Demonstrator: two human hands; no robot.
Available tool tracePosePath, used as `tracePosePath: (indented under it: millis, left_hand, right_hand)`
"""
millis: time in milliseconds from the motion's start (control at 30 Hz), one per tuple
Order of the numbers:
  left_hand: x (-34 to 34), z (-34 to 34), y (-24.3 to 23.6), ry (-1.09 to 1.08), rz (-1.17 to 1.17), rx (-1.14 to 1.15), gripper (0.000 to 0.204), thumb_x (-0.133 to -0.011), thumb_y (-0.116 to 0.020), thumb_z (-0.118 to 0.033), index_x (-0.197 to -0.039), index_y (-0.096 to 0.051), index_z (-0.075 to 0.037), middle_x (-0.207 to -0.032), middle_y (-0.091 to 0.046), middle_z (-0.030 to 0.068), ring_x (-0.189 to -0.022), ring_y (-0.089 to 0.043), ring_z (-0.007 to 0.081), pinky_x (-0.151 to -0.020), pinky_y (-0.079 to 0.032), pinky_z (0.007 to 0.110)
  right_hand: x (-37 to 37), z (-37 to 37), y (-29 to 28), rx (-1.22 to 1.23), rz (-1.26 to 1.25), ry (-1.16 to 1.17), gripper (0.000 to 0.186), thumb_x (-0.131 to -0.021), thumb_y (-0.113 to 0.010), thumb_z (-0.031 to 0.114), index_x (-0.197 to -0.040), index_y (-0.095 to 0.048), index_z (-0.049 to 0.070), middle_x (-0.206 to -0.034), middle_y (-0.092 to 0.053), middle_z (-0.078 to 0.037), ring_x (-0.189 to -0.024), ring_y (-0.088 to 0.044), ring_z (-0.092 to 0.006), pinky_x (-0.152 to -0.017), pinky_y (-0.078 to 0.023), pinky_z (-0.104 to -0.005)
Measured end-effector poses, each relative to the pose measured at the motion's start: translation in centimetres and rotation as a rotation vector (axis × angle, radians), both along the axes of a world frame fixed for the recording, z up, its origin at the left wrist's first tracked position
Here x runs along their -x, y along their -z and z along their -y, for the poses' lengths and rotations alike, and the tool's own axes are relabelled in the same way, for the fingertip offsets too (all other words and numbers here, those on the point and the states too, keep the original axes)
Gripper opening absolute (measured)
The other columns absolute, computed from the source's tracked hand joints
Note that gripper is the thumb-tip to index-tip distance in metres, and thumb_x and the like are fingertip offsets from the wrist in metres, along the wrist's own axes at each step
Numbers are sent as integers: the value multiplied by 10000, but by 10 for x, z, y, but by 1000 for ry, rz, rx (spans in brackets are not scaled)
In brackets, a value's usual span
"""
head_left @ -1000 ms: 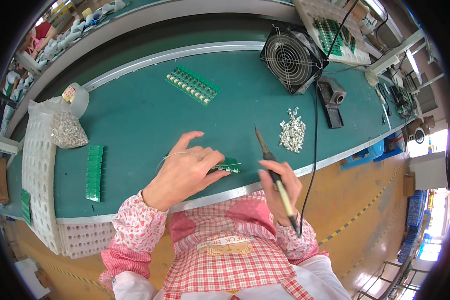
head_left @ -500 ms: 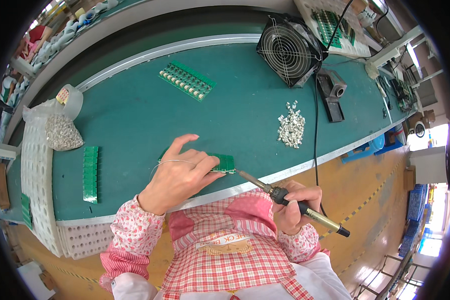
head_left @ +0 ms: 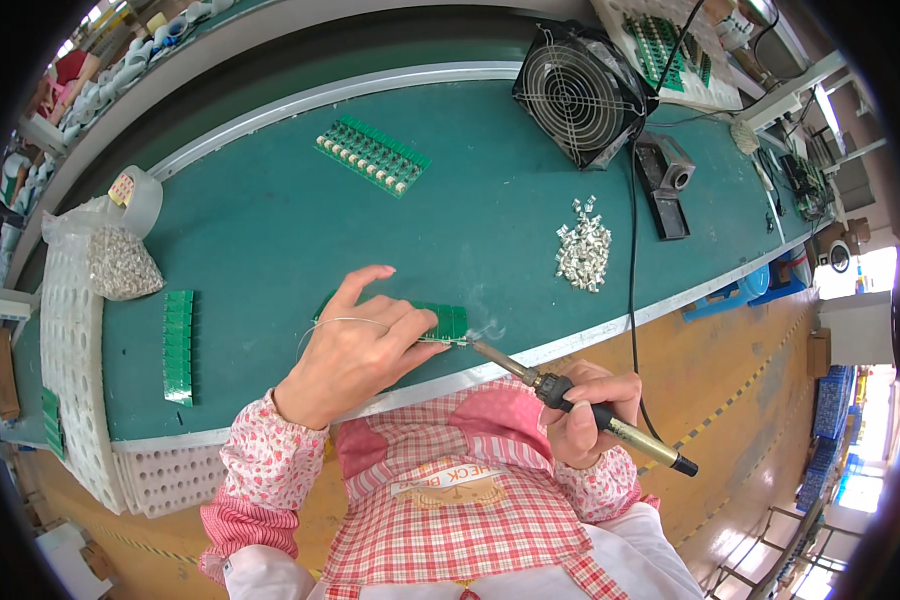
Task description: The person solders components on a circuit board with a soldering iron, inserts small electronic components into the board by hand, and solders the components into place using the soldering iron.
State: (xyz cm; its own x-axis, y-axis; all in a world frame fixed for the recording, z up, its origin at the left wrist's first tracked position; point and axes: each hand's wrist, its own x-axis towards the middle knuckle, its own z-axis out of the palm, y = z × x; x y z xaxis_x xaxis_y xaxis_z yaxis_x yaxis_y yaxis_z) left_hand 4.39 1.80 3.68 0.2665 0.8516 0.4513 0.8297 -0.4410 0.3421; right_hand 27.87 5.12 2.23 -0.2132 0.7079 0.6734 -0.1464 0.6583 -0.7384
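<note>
Close to the near edge of the worktop [head_left: 270, 225], a green circuit board [head_left: 450, 320] lies partly under the person's left hand [head_left: 355, 350], its right end showing past the knuckles. The thumb and index finger of that hand are pinched narrowly together on a thin wire [head_left: 317, 325], which loops across the back of the hand. The right hand [head_left: 598, 405] grips a soldering iron [head_left: 610, 425] with its fingers wrapped around the handle, and the iron's tip meets the board's near edge, just beside the left fingertips. A wisp of smoke [head_left: 487, 330] curls up from that spot.

Further out, to the right, sits a loose pile of small whitish parts [head_left: 583, 252], with a black cable [head_left: 632, 260] running past it. Beyond the cable lies a black iron stand [head_left: 662, 185], and near that a black fan [head_left: 575, 95] with a wire grille stands at the back. Toward the far middle rests a second board [head_left: 373, 155] bearing a row of white parts. On the left there is a narrow green board [head_left: 178, 347], then a clear bag [head_left: 123, 268] full of small parts with a roll of tape [head_left: 144, 203] touching it, and a white perforated tray [head_left: 75, 360] along that end.
</note>
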Motion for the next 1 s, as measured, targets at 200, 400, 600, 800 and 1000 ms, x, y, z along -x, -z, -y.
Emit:
tracePosePath:
  millis: [200,400,600,800,1000]
  left_hand:
    - [-1,2,4,3,-3,-18,230,-730,-758,-204,-824,-582,-90,-693,-594,-7,-661,-607,142,-947,-436,400]
    - [-1,11,16,-1,-36,-48,294,-690,-787,-159,-912,-611,-82,-810,-652,-6,-805,-659,154,-930,-452,427]
    - [-2,12,18,14,-66,-76,328,-679,-787,-158,-941,-608,-73,-853,-648,-3,-834,-656,157,-926,-456,430]
    - [-2,14,21,14,-78,-106,343,-676,-789,-160,-952,-605,-68,-867,-650,6,-838,-657,164,-920,-460,436]
    - [-3,17,25,12,-117,-144,361,-672,-797,-168,-959,-603,-67,-878,-656,15,-857,-659,168,-912,-470,436]
  right_hand:
    - [-7,3,-1,109,36,-67,115,-838,-577,48,-924,-512,10,-525,-563,-34,-447,-535,-136,-461,-423,-268]
    - [-4,8,-1,412,149,3,61,-837,-597,28,-876,-553,11,-588,-576,-33,-473,-522,-67,-455,-404,-224]
    - [1,2,-1,430,172,-35,84,-862,-590,41,-882,-529,-13,-602,-578,-31,-474,-528,-58,-447,-411,-211]
    - [4,-1,-12,655,82,-84,101,-891,-557,55,-887,-489,-19,-601,-572,-48,-465,-538,-72,-435,-426,-217]
    - [3,2,-7,606,129,-82,108,-905,-532,72,-899,-480,-22,-593,-565,-47,-450,-531,-81,-432,-423,-216]
